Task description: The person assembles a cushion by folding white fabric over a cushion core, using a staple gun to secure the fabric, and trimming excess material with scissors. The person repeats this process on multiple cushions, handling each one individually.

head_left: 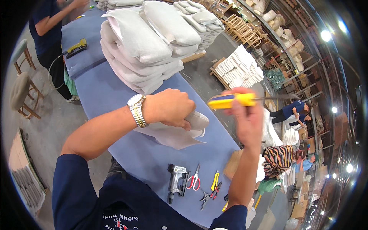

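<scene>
My left hand [166, 109], with a metal watch on its wrist, is closed on a grey fabric seat cushion [168, 137] lying on the blue table. Its fingers grip the edge of the cover, and part of the cushion is hidden under the hand. Raised to the right of it, my right hand [248, 120] is wrapped round the yellow and blue handle of a screwdriver [226, 101]. The thin shaft points right and is smeared by motion. The screwdriver is apart from the cushion.
Tall stacks of grey cushions [153, 46] stand beyond my left hand. Near me on the blue table [142, 172] lie a staple gun [178, 179], red-handled scissors [194, 182], a yellow cutter [215, 179] and pliers [217, 190]. A co-worker [46, 30] stands far left by a yellow staple gun [78, 47].
</scene>
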`<state>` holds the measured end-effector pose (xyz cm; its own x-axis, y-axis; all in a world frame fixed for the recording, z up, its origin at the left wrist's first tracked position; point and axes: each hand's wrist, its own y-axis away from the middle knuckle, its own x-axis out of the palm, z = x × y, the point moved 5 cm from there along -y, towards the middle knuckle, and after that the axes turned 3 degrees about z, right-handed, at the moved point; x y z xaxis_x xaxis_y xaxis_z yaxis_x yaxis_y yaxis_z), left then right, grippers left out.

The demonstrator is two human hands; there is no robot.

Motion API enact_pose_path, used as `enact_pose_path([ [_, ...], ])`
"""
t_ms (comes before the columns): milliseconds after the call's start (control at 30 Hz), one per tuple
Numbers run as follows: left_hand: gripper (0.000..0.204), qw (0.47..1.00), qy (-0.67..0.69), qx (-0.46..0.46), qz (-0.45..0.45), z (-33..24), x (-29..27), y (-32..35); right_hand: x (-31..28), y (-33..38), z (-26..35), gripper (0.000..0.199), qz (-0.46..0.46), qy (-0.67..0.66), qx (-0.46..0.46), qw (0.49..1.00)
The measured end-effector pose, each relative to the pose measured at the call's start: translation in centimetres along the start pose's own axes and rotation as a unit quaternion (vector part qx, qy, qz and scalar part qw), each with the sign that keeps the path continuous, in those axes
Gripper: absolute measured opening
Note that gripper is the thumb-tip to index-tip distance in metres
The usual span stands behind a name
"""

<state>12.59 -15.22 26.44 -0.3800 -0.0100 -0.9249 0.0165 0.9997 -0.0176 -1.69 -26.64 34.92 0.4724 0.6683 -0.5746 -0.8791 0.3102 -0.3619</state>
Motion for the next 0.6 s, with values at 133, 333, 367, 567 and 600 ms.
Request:
enact_pose_path([
  [133,0.053,1.0,-0.012,0.001,-0.002,0.8,-0.6,-0.8,0.1,0.7,-1.3,0.028,-0.088,-0.095,-0.081,0.988],
  [333,0.054,1.0,-0.014,-0.008,-0.001,1.2,-0.6,-0.3,-2.0,2.0,1.0,0.028,-0.174,-0.118,-0.124,0.97],
  [367,0.054,1.0,-0.015,-0.003,-0.002,1.1,-0.7,-0.4,-1.8,2.7,1.0,0.03,-0.233,-0.175,-0.159,0.943],
  [567,0.055,1.0,-0.021,-0.023,-0.002,1.7,-0.7,-0.3,0.2,2.5,-0.9,0.032,-0.158,-0.081,-0.088,0.98],
  [600,0.055,0.999,-0.023,-0.024,-0.001,1.7,-0.5,-0.3,-0.2,3.6,0.2,0.03,-0.216,-0.094,-0.136,0.962],
])
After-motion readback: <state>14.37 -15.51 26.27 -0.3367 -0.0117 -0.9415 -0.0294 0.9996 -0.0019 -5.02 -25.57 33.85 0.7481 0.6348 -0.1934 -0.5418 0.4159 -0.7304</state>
